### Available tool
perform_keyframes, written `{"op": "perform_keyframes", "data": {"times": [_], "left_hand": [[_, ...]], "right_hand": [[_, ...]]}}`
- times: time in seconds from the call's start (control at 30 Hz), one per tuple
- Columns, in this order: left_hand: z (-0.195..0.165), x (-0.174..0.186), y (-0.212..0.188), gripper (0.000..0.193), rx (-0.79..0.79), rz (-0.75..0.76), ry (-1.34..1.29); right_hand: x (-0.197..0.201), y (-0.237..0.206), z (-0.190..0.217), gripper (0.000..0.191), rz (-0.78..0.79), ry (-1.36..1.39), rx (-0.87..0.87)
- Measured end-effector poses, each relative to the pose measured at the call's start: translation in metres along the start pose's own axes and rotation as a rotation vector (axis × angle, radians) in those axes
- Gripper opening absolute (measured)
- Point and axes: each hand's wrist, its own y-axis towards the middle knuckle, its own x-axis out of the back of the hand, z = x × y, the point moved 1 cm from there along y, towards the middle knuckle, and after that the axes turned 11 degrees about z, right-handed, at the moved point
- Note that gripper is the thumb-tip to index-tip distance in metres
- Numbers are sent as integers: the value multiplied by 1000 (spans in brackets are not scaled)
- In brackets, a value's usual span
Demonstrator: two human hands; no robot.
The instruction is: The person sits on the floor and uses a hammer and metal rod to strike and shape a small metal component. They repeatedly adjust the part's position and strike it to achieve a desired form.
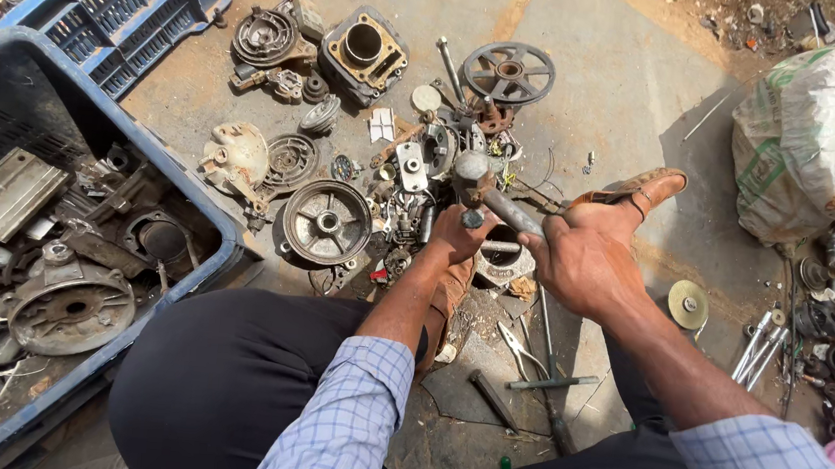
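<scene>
My right hand (590,253) grips the handle of a metal hammer (485,192), whose head sits above a pile of small engine parts. My left hand (459,236) is closed around a short metal rod or chisel (473,219) standing upright on a round metal part (505,263) between my knees. The two hands are close together, the hammer head just above the rod's top end. My shoe (639,190) rests beyond my right hand.
A blue crate (96,150) of rusty engine parts stands at the left. A brake drum (326,221), an engine cylinder (364,54) and a spoked wheel (508,71) lie on the concrete. A white sack (812,146) sits right. Pliers (523,350) and loose tools lie near my legs.
</scene>
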Motion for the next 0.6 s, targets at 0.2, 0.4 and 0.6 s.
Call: {"op": "perform_keyframes", "data": {"times": [0.2,0.4,0.6], "left_hand": [[7,13,-4,42,-37,-94,-397],[1,17,-13,53,0,-140,-405],[6,12,-12,49,-96,-149,-431]], "right_hand": [[14,-38,-14,42,48,414,-176],[44,-37,17,39,-117,563,115],[58,-24,47,36,-225,324,248]]}}
